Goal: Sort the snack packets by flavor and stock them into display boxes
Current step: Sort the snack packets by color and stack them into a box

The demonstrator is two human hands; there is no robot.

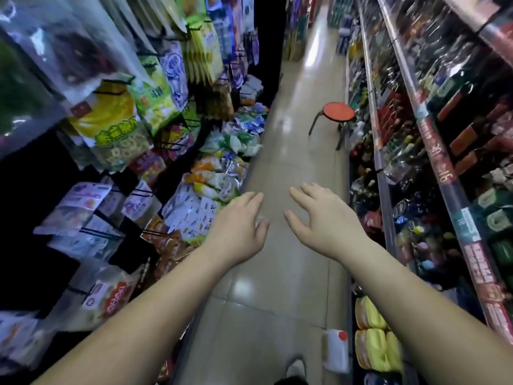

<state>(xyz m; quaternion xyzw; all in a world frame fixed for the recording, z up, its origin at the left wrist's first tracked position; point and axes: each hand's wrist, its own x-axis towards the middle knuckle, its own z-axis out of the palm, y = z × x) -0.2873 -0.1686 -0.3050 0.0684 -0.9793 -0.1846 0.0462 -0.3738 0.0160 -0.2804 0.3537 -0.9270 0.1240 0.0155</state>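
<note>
I stand in a shop aisle with both arms stretched forward over the tiled floor. My left hand [238,223] is open and empty, its fingers spread, just right of a heap of white snack packets [188,212] on the low left display. Orange and yellow packets [211,176] and blue-white packets [247,123] lie further along that same display. My right hand [319,215] is also open and empty, palm down above the floor. Hanging bags, such as a yellow ring-snack bag [111,123], fill the pegs on the left. The picture is blurred.
A red-topped stool [337,112] stands at the right side of the aisle ahead. A white jug with a red cap [336,351] sits on the floor at the lower right. Tall shelves [433,151] of bottles and packs line the right side. Yellow packs [374,334] fill the bottom shelf.
</note>
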